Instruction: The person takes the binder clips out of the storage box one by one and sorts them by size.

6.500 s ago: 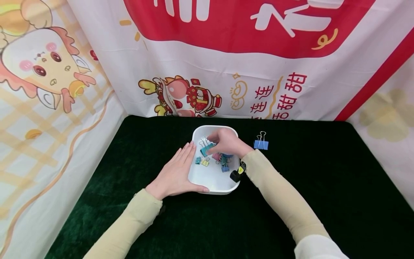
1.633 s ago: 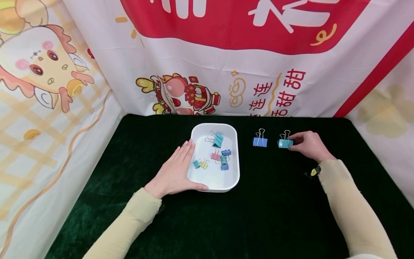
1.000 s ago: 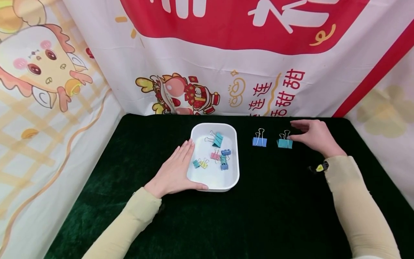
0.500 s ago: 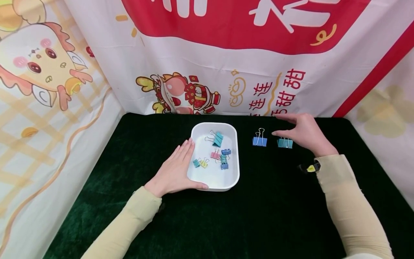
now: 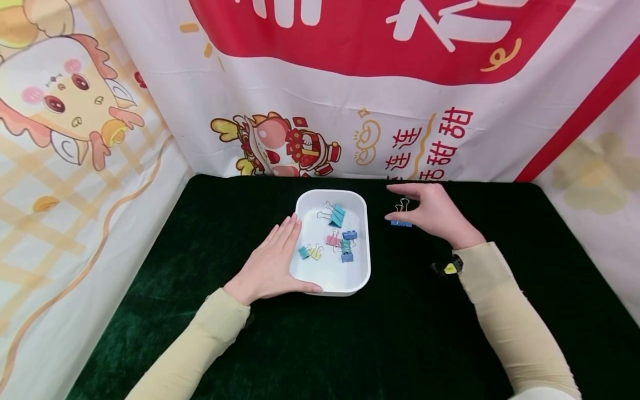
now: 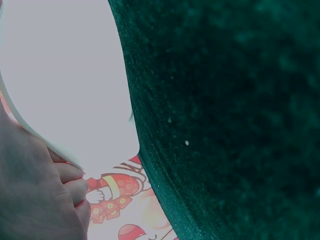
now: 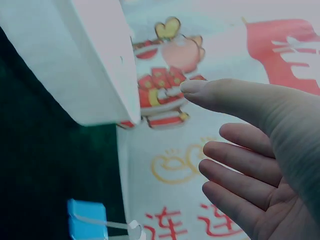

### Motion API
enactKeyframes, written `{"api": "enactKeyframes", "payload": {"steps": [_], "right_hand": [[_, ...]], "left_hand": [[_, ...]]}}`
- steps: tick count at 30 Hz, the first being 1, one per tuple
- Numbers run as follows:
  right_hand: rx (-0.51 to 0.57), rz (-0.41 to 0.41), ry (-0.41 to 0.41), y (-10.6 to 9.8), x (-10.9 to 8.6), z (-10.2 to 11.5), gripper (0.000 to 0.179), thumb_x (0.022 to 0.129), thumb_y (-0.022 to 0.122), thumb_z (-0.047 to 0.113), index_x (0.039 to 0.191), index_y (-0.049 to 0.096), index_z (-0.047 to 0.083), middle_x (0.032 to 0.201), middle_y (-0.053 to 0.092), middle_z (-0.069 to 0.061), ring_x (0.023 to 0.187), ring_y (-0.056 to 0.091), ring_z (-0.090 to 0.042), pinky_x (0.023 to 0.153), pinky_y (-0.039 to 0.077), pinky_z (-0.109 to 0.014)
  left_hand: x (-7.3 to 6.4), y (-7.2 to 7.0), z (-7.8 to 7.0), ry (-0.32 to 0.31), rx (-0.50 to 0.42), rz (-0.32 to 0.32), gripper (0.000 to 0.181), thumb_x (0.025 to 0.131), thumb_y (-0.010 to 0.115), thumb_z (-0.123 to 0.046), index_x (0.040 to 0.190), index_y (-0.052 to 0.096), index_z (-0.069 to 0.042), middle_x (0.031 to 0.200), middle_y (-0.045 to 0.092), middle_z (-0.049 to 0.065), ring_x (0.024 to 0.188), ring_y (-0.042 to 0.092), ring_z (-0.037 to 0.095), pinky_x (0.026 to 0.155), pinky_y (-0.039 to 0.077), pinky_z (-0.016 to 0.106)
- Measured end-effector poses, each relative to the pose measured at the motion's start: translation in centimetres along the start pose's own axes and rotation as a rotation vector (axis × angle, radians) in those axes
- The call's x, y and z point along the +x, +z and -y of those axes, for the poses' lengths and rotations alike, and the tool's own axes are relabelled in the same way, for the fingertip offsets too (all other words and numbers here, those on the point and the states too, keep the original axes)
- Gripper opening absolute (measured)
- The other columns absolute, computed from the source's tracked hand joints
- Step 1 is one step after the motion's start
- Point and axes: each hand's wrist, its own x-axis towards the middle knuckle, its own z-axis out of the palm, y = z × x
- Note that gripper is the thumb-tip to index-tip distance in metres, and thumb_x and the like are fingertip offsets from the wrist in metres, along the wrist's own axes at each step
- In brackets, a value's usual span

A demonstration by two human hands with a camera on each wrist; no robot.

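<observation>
Steadying the white tray (image 5: 327, 280) with my left hand (image 5: 267, 269), fingers straight along its side. Right hand (image 5: 436, 212) holds nothing, thumb and fingers parted, partly hiding the blue clip (image 5: 401, 224) on the green cloth (image 5: 400, 333). Probably between picks: large teal clip (image 5: 337, 215) lies in the tray; next move seems to call for a pinch on its body.

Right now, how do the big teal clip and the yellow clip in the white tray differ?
Size: the big teal clip is clearly larger than the yellow clip. Place: the big teal clip lies toward the far end of the white tray, while the yellow clip lies nearer the front, next to a small teal clip. Both have wire handles.
</observation>
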Motion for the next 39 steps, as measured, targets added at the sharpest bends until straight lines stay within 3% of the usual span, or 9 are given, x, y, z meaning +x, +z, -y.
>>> {"api": "enactKeyframes", "payload": {"steps": [6, 14, 22, 31, 39], "right_hand": [[0.037, 0.066, -0.042, 2.6, 0.6, 0.9, 0.063, 0.078, 0.092, 0.025, 0.135, 0.067, 0.010, 0.135, 0.064, -0.005, 0.125, 0.059, -0.025, 0.103, 0.049, -0.046], [0.089, 0.177, -0.020, 5.3, 1.7, 2.2, 0.063, 0.083, 0.089, 0.023, 0.139, 0.064, 0.009, 0.139, 0.062, -0.009, 0.129, 0.056, -0.025, 0.106, 0.046, -0.046], [0.097, 0.187, -0.032, 6.8, 4.1, 3.4, 0.066, 0.082, 0.088, 0.032, 0.140, 0.064, 0.012, 0.139, 0.062, -0.006, 0.128, 0.057, -0.027, 0.105, 0.047, -0.049], [0.117, 0.232, 0.104, 8.4, 6.9, 4.2, 0.067, 0.084, 0.087, 0.029, 0.141, 0.061, 0.006, 0.138, 0.063, -0.010, 0.127, 0.058, -0.025, 0.105, 0.047, -0.042], [0.104, 0.243, 0.248, 9.9, 7.7, 4.6, 0.072, 0.084, 0.087, 0.031, 0.143, 0.057, 0.003, 0.137, 0.063, -0.014, 0.124, 0.060, -0.028, 0.103, 0.049, -0.042]], "left_hand": [[0.0, 0.0, 0.0, -0.007, -0.009, 0.000, 0.138, 0.068, 0.064, -0.090, 0.164, 0.009, -0.007, 0.170, 0.002, 0.007, 0.154, -0.001, 0.019, 0.123, 0.005, 0.041], [0.0, 0.1, 0.0, -0.010, -0.006, -0.002, 0.137, 0.068, 0.064, -0.090, 0.164, 0.009, -0.009, 0.170, 0.003, 0.005, 0.154, -0.001, 0.018, 0.123, 0.005, 0.041], [0.0, 0.1, 0.3, 0.000, -0.012, 0.003, 0.136, 0.069, 0.064, -0.089, 0.164, 0.008, -0.009, 0.170, 0.002, 0.005, 0.154, -0.001, 0.019, 0.123, 0.006, 0.042], [0.0, 0.0, 0.4, 0.012, -0.015, -0.004, 0.136, 0.069, 0.064, -0.089, 0.164, 0.008, -0.009, 0.170, 0.003, 0.006, 0.154, -0.001, 0.019, 0.123, 0.006, 0.043], [0.0, 0.2, 0.3, 0.006, -0.006, 0.014, 0.138, 0.069, 0.063, -0.090, 0.164, 0.005, -0.010, 0.170, 0.001, 0.006, 0.154, -0.003, 0.018, 0.123, 0.004, 0.041]]}}
